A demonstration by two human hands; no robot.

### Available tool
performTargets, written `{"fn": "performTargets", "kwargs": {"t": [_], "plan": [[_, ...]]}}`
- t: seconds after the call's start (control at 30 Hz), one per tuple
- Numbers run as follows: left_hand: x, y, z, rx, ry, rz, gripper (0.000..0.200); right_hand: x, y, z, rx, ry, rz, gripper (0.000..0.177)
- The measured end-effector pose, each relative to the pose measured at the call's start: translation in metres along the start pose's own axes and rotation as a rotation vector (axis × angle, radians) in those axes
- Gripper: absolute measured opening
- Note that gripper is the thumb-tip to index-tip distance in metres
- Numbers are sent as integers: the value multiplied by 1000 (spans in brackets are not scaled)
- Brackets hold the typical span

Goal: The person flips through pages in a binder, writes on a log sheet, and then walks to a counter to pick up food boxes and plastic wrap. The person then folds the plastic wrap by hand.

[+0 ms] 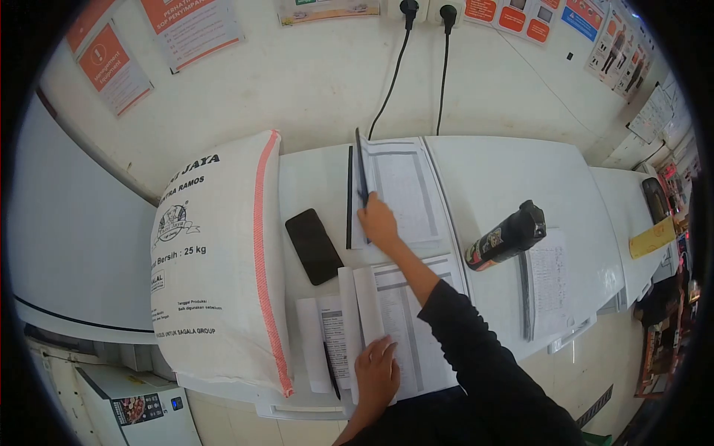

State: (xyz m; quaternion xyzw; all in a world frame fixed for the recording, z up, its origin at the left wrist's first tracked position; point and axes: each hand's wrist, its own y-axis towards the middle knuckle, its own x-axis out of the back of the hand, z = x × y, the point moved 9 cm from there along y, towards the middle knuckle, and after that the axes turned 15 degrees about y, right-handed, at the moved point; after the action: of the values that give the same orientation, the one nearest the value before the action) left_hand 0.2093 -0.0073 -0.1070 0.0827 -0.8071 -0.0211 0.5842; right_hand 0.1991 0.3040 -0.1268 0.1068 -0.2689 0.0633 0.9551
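One sack: white with a red stripe, printed "25 kg", lying at the left of the white top.
Phone: black, screen dark, lying aslant just right of the sack.
Sheet: printed with dense text, partly under the folded-back pages of the lower papers.
Pen: black, lying along the sheet.
Left hand: palm down, fingers loosely spread and slightly bent — resting on the folded-back pages at the left edge of the lower papers.
Lower papers: printed with a table, open on the white top, near edge partly hidden by the dark clothing.
Right hand: nearly closed, fingers gathered on the dark strip, above the left part of the upper papers.
Dark strip: narrow, raised along the left part of the upper papers.
Upper papers: a printed table, just beyond the lower papers.
Can: black, looks tilted in this view — near the right-hand stack.
Stack: handwritten pages, beside the can.
Yellow item: far right, too unclear to name.
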Motion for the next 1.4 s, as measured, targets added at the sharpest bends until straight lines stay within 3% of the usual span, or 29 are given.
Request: {"fn": "performTargets", "kwargs": {"t": [0.1, 0.17, 0.23, 0.27, 0.33, 0.37, 0.4, 0.43, 0.47, 0.53, 0.57, 0.63, 0.7, 0.73, 0.77, 0.8, 0.87, 0.9, 0.97, 1.0, 1.07, 1.13, 1.2, 1.27, 1.3, 1.4], "plan": [[9, 14, 18, 1, -233, 36, 35, 48, 5, 15, 38, 138, 33, 25], [3, 27, 51, 290, -780, 74, 35, 79, -5, 38, 45, 212, 80, 23], [4, 56, 60, 362, -1341, -30, 36, 94, -35, 70, 169, 44, 190, 25], [13, 72, 62, 359, -1334, -33, 36, 94, -58, 83, 250, -31, 233, 23], [4, 91, 48, 541, -2084, 170, 38, 81, -121, 96, 294, -282, 367, 18], [2, 91, 49, 543, -2078, 173, 38, 71, -162, 96, 325, -147, 454, 34], [-10, 85, 61, 646, -1768, 178, 41, 57, -200, 102, 181, -282, 682, 29], [-21, 75, 74, 733, -1457, 182, 44, 48, -240, 113, 449, -403, 589, 29], [-33, 61, 78, 756, -1453, 193, 44, 57, -257, 120, 450, -250, 541, 35], [-37, 28, 94, 754, -1410, 45, 51, 45, -281, 94, 258, -109, 755, 31], [-36, 17, 95, 751, -1340, 34, 53, 49, -290, 87, 246, -93, 759, 31], [-46, -3, 99, 725, -1238, 53, 56, 79, -292, 71, 124, 296, 541, 31], [-49, -7, 102, 678, -1141, 87, 59, 122, -295, 27, -87, 241, 71, 29], [-35, -13, 110, 710, -858, 13, 64, 147, -302, 10, -158, 187, -161, 28], [-18, -24, 113, 736, -576, -57, 69, 162, -314, -9, -232, 170, -261, 27], [-16, -32, 107, 751, -573, -34, 69, 170, -322, -15, -254, 162, -250, 27], [24, -31, 86, 534, -510, -295, 86, 176, -349, -48, -615, 328, -280, 38], [31, -37, 79, 531, -509, -290, 86, 175, -354, -50, -573, 338, -261, 38], [51, -39, 33, 262, 26, -207, 99, 149, -364, -72, -588, 433, -179, 37], [52, -45, 23, 257, 21, -202, 99, 139, -365, -70, -599, 527, -93, 37], [25, -53, 1, 184, 311, 121, 113, 138, -365, -60, -573, 590, -83, 36], [18, -54, -2, 189, 318, 122, 111, 119, -372, -52, -774, 927, -7, 35], [9, -52, 2, 200, 324, 114, 109, 121, -374, -43, -733, 928, -63, 30], [13, -55, 10, 147, 48, -53, 105, 129, -364, -8, -474, 1036, -26, 29], [11, -58, 14, 150, 48, -54, 105, 133, -361, 8, -419, 1026, -41, 30], [18, -66, 20, 120, -130, -121, 95, 125, -359, 10, -409, 902, 88, 33]]}}
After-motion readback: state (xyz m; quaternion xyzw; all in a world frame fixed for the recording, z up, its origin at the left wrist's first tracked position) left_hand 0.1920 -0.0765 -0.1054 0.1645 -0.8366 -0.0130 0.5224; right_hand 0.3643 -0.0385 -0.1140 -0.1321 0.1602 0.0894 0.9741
